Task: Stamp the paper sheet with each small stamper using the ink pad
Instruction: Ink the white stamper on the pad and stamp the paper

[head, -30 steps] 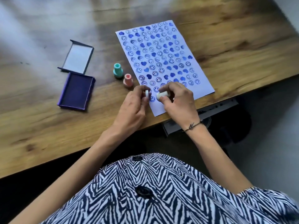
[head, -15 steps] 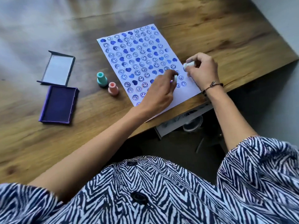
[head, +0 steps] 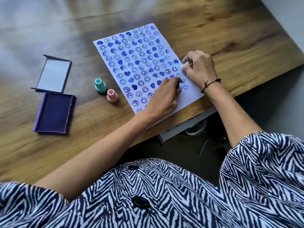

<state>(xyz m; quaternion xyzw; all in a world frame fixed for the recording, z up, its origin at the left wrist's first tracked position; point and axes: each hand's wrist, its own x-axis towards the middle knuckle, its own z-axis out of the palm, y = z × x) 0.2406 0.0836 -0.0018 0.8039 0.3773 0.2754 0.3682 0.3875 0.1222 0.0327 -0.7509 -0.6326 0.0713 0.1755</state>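
A white paper sheet (head: 189, 94) covered with several blue smiley and heart stamps lies on the wooden table (head: 98, 125). My right hand (head: 199, 67) grips a small white stamper (head: 184, 65) at the sheet's right edge. My left hand (head: 164, 94) rests on the sheet's lower right part and pinches a small white piece (head: 180, 85), likely the stamper's cap. A teal stamper (head: 100, 85) and a pink stamper (head: 112, 95) stand upright just left of the sheet. The open purple ink pad (head: 55, 112) lies further left.
The ink pad's lid (head: 52, 74) lies open side up behind the pad. The table's front edge runs diagonally close under my hands, with a grey bracket (head: 181, 129) beneath it. My zebra-patterned shirt fills the bottom of the view.
Both hands moved from the sheet's near bottom edge to its lower right part, still holding the white stamper and the cap. The view shifted.
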